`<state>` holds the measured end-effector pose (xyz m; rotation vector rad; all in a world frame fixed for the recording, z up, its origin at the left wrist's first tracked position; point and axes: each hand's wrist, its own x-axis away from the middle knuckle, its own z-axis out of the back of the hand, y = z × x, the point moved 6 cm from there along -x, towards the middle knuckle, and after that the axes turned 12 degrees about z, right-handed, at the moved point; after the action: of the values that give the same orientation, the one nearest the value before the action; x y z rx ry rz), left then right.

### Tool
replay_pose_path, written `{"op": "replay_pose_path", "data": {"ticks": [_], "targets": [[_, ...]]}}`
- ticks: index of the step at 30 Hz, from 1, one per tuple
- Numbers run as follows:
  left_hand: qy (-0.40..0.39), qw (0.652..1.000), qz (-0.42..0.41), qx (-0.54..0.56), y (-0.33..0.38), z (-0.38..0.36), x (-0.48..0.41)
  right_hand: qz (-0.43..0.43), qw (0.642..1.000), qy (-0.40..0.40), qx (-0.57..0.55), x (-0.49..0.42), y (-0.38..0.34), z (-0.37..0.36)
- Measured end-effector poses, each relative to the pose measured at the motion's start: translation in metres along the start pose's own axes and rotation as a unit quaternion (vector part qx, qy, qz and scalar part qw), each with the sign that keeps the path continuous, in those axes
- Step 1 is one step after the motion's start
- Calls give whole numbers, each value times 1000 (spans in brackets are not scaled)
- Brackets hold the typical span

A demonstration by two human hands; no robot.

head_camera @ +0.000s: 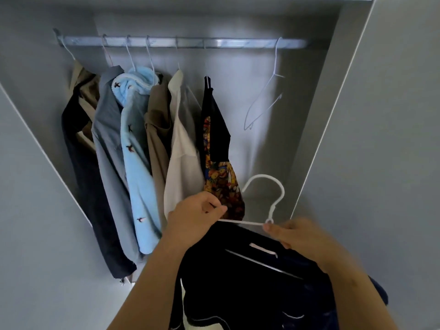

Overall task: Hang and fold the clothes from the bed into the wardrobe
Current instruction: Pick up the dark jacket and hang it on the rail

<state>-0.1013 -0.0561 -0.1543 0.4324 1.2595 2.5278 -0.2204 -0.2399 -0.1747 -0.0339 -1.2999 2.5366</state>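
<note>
Low in the centre of the frame, the left hand [195, 215] pinches one arm of a white hanger [282, 192]. The right hand [300, 236] seems to grip it just under the hook, over a dark garment [250, 277] draped below. Across the top, the rail [214, 42] carries clothes [133, 144] at left and an empty hanger [275, 60] at right.

Dim, cool, soft light; wide-angle bowing at the edges; slight blur throughout.

Pale grey wardrobe [273, 151] panels, a metal rail [238, 42] across the top, soft light.
</note>
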Motion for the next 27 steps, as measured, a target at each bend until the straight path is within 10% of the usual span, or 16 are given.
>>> {"op": "replay_pose_path", "data": {"ticks": [11, 27], "targets": [[-22, 996, 34, 79, 3, -57, 7, -173, 969, 64, -166, 28, 77, -4], [40, 992, 15, 119, 22, -34, -60, -140, 941, 104, -290, -51, 33, 9]]}}
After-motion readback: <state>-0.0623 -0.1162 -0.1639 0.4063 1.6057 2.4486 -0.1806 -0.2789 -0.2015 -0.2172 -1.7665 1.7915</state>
